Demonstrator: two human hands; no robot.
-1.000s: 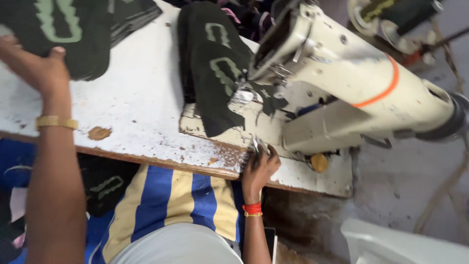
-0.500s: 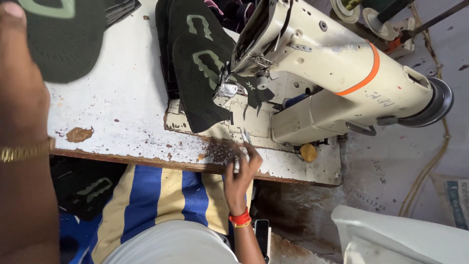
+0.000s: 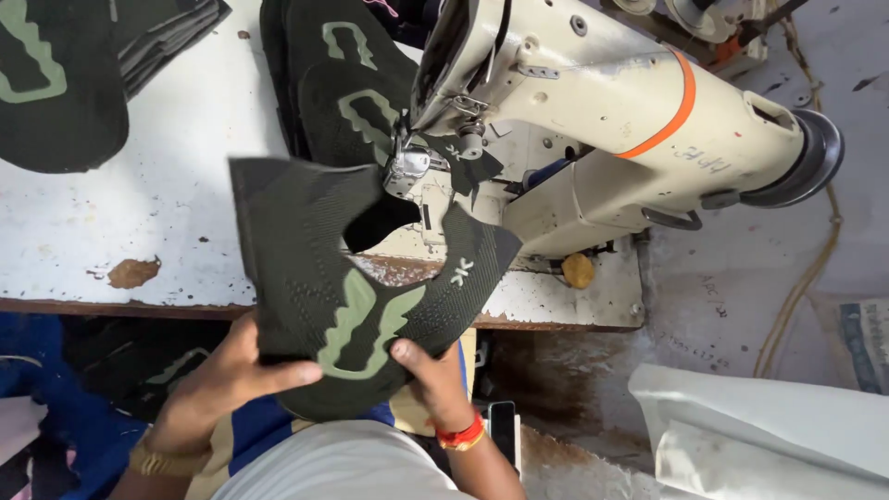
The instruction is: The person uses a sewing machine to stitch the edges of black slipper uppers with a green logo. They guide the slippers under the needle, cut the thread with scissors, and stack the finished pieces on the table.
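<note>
Both hands, left hand [image 3: 231, 384] and right hand [image 3: 435, 375], grip one dark knit shoe upper [image 3: 343, 287] by its lower edge. Just above them stands the sewing machine [image 3: 593, 120] on the white counter [image 3: 157, 222].

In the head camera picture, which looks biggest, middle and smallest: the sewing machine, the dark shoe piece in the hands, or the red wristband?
1. Sewing machine, biggest.
2. Dark shoe piece, though it sits nearer the camera.
3. Red wristband, smallest by far.
</note>
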